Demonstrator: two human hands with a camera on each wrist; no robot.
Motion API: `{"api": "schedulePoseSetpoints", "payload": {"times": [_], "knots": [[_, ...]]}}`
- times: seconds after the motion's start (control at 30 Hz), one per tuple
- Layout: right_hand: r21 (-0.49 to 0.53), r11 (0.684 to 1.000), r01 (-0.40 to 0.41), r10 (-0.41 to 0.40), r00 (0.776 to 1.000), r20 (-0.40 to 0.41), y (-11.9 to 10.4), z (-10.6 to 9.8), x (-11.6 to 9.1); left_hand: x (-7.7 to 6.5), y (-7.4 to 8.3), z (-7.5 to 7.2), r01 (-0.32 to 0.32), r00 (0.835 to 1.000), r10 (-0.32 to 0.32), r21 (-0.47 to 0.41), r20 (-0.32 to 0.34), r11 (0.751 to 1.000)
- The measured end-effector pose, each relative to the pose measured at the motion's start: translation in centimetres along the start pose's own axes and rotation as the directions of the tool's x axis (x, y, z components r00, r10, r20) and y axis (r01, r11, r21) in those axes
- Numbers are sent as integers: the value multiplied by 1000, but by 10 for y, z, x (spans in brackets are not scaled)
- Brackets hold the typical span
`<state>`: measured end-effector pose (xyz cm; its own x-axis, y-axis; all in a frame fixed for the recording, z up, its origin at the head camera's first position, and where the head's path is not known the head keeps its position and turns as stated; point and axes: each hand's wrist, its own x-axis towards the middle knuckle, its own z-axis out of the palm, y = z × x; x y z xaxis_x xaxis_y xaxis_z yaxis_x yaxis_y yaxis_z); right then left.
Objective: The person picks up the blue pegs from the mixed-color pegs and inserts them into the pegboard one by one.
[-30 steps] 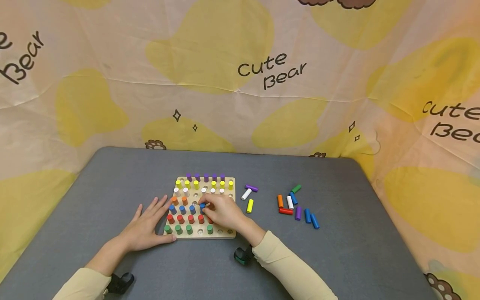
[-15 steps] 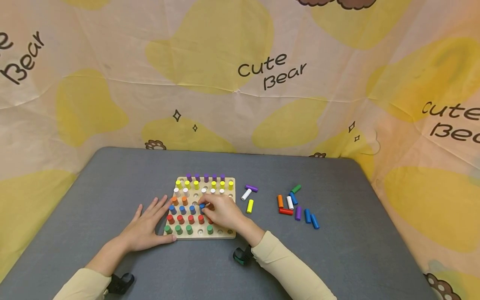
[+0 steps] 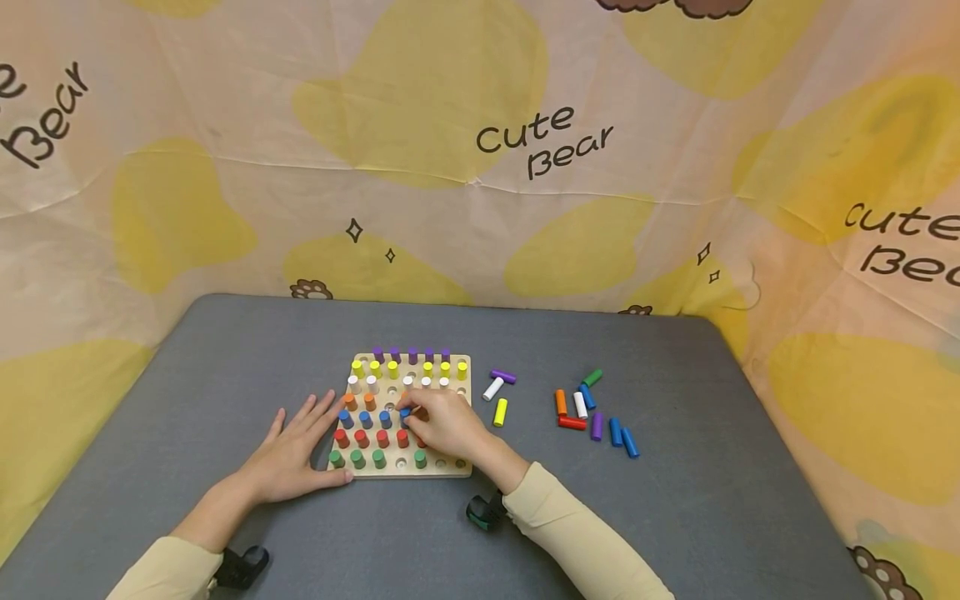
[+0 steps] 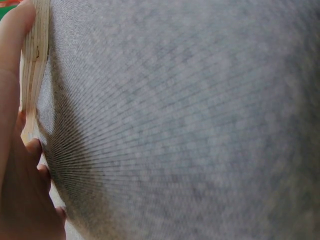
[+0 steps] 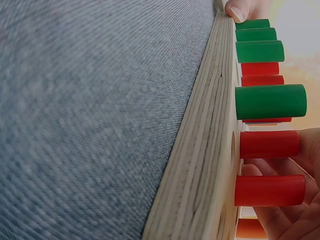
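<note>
A wooden pegboard [image 3: 390,477] lies on the table, with rows of purple, yellow, white, orange, blue, red and green pegs standing in it. With thumb and index finger my right hand [image 3: 446,423] pinches a blue peg [image 3: 405,416] in the blue row; the hand covers the board's right middle. Fingers spread, my left hand [image 3: 288,461] lies at the board's left side, its thumb touching the near left corner. In the left wrist view that thumb [image 4: 11,47] rests against the board's layered edge [image 4: 37,60]. The right wrist view shows red pegs [image 5: 270,190] and a green peg [image 5: 270,101] before my fingers.
Right of the board lie a loose purple peg [image 3: 503,377], a white peg [image 3: 492,389] and a yellow peg [image 3: 500,412]. Farther right is a scattered group with a red peg [image 3: 572,423], an orange peg [image 3: 561,402] and several others on the grey table [image 3: 712,500].
</note>
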<state>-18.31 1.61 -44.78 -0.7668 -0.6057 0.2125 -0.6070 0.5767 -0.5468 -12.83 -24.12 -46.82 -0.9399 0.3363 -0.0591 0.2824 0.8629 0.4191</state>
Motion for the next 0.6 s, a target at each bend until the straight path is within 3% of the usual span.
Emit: {"api": "schedulePoseSetpoints", "payload": {"times": [0.6], "knots": [[-101, 994, 37, -38, 999, -8, -1, -2, 0, 1, 1, -2, 6, 1000, -6, 3, 7, 1000]]}}
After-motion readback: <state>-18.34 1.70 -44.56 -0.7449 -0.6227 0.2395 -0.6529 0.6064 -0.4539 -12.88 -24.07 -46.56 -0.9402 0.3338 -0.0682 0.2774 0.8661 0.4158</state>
